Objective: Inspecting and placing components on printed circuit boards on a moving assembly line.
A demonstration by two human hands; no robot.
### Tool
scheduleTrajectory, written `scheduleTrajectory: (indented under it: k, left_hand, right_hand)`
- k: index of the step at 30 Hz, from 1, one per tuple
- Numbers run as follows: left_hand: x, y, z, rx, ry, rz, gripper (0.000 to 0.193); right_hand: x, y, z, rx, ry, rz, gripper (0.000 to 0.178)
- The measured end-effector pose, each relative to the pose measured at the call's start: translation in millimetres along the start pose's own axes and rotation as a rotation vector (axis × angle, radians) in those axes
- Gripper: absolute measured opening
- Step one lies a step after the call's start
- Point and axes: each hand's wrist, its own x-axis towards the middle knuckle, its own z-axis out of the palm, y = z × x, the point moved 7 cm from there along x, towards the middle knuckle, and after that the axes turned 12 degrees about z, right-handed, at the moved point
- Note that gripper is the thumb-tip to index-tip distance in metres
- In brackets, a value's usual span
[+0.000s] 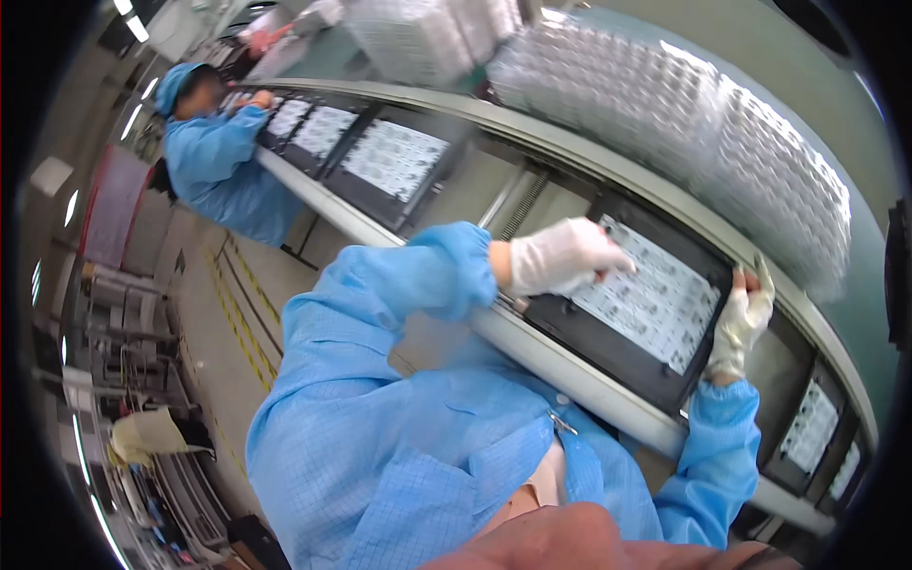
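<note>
My left hand point(570, 255), in a white glove with bare fingertips, hangs over the left end of a black tray point(616, 365). Its fingers are bent together in a pinch; anything between them is too small to make out. In the tray lies a white sheet point(655, 296) dotted with rows of small grey parts. My right hand point(743, 323), gloved the same way, grips the tray's right edge, thumb and fingers about the rim. The tray rests across the conveyor line point(608, 397).
More black trays with white sheets point(394, 157) sit on the line to the left, and others point(810, 426) to the right. Stacks of clear plastic trays point(608, 95) stand behind the line. A co-worker point(223, 157) in blue works at the far left.
</note>
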Motion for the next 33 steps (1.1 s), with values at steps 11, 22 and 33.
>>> scheduleTrajectory:
  k: [11, 22, 33]
  left_hand:
    - [-10.4, -34.2, -22.7, -0.039, 0.028, -0.160, 0.055]
    - [2.3, -20.0, -17.5, 0.204, -0.103, -0.053, 0.043]
    - [-3.8, -19.4, 1.3, 0.317, -0.049, 0.088, 0.029]
  right_hand:
    - [9.4, -24.9, 45.8, -0.110, 0.034, -0.120, 0.040]
    - [10.2, -30.9, 38.2, -0.120, 0.053, -0.124, 0.034]
    - [6.5, -31.8, 39.4, -0.065, -0.010, 0.012, 0.041]
